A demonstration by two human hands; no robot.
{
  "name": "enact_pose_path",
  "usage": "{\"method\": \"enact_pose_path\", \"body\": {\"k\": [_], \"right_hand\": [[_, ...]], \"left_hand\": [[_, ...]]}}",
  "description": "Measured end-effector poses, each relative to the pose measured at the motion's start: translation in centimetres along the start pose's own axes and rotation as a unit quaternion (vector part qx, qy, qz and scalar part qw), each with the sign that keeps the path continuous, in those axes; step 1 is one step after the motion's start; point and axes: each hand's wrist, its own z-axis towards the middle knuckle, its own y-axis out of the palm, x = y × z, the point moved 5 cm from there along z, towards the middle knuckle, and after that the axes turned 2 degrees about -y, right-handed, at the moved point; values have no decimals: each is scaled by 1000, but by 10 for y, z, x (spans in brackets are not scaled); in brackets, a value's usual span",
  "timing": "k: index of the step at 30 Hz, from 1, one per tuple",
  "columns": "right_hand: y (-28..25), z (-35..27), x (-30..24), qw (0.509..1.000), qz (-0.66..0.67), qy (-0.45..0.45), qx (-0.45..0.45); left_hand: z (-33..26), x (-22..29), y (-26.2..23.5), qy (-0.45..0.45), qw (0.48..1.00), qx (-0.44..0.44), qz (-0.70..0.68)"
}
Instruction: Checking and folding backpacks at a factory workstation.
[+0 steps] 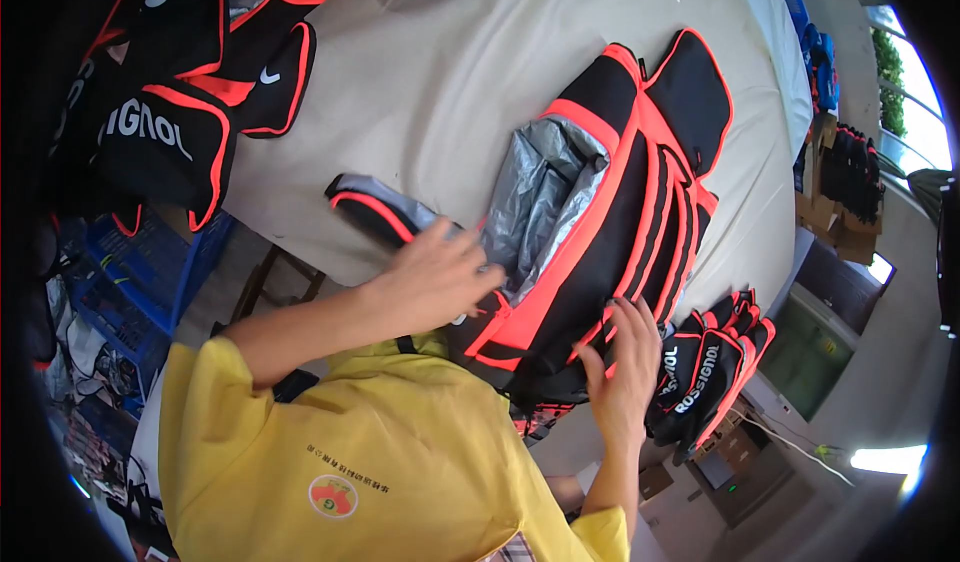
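A black bag with bright orange trim and straps [565, 307] lies on its side across the table. Its mouth gapes open, showing a crinkled silver lining [540, 202]. A flap with orange edging [375, 202] folds out to the left of the opening. My left hand [445, 277] is over the near end of that opening, fingers stretched out and slightly blurred; nothing shows in its grasp. At the bag's near right end, my right hand [625, 357] grips the edge by the straps, thumb apart from the fingers. What lies under the right fingers is partly hidden.
More black and orange bags [165, 112] are heaped at the table's far left. Another group of such bags [710, 362] stands off the right edge. Blue crates [135, 272] are at the lower left. Beige cloth [420, 72] covers the table; cardboard boxes [845, 217] stand at right.
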Motion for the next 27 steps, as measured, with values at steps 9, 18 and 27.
{"method": "enact_pose_path", "body": {"k": [9, 18, 27], "right_hand": [[67, -10, 24, 977, -2, -201, -63], [63, -18, 29, 987, 41, -148, -56], [68, -12, 23, 985, 73, -151, -39]], "left_hand": [[-69, 15, -20, 93, 989, -107, 39], [-84, 8, -23, -2, 996, -84, 26], [2, 6, -42, -83, 985, -150, -35]]}}
